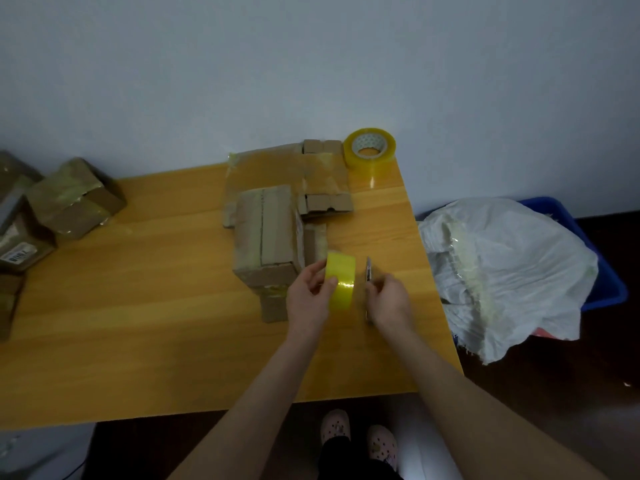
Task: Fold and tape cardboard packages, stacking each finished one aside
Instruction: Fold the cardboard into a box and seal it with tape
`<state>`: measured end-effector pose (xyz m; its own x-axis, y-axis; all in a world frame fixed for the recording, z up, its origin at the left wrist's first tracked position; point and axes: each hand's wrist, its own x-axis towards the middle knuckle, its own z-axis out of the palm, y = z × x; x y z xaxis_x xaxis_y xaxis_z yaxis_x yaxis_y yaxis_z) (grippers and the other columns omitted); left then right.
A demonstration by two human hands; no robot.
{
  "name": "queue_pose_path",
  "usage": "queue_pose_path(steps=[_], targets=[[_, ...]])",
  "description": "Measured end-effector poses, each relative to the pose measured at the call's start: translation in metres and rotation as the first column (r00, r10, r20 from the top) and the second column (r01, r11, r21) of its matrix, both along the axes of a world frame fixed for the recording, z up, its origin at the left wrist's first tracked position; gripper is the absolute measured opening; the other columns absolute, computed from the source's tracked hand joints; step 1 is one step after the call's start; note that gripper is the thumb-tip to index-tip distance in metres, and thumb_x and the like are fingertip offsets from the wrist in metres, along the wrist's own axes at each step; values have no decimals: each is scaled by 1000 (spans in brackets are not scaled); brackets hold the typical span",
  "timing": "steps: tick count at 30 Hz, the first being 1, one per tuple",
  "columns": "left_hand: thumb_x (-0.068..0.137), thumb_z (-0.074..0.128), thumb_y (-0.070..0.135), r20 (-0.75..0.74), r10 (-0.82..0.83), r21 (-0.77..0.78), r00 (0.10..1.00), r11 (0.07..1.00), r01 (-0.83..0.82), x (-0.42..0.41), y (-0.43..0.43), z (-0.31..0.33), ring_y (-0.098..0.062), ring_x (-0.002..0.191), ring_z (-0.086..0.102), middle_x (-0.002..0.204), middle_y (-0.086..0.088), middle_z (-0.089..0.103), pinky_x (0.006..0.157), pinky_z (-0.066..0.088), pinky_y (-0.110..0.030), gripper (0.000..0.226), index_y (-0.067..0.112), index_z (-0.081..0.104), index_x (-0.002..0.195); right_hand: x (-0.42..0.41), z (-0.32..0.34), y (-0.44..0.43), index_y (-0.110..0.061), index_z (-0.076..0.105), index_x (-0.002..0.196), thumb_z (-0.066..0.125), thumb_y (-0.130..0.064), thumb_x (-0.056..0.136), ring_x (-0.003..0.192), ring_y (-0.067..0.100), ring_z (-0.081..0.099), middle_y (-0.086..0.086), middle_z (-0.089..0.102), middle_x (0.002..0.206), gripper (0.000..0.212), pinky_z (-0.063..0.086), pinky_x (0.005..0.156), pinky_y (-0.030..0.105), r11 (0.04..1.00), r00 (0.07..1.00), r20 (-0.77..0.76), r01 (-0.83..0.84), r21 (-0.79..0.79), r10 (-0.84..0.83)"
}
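Tape [342, 282] in left hand [306, 299]; tool [368, 270] in right hand [389, 299]

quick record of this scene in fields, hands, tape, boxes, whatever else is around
left hand: grips yellow tape roll, held on edge beside the box
right hand: holds a thin metal tool, kind unclear
box: closed, mid-table, flat cardboard behind it
spare roll: lying flat at the table's far right corner
taped packages: piled at the left end
table: wooden
off table: white bag over blue bin, right side
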<state>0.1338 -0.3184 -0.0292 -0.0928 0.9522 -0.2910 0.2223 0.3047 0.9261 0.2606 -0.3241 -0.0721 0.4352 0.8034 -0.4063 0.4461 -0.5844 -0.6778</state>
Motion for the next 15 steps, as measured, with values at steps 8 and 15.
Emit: queue_pose_path(steps=[8,15], targets=[[95,56,17,-187,24,193,982,981,13,8,12,41,-7,85,59,94,8,62,67,45,-10,14,20,52,108,0,74,9,-7,45,63,64,-36,90,52,10,32,0,32,58,44,24,56,32,941,899,-356,-147,304,255],[85,69,31,-447,-231,210,864,912,353,-34,47,92,-12,105,56,115,5,60,91,49,-33,45,16,59,127,4,109,12,1,57,86,58,-28,95,60,24,42,12,44,66,31,28,58,34,749,803,17,-564,348,596]])
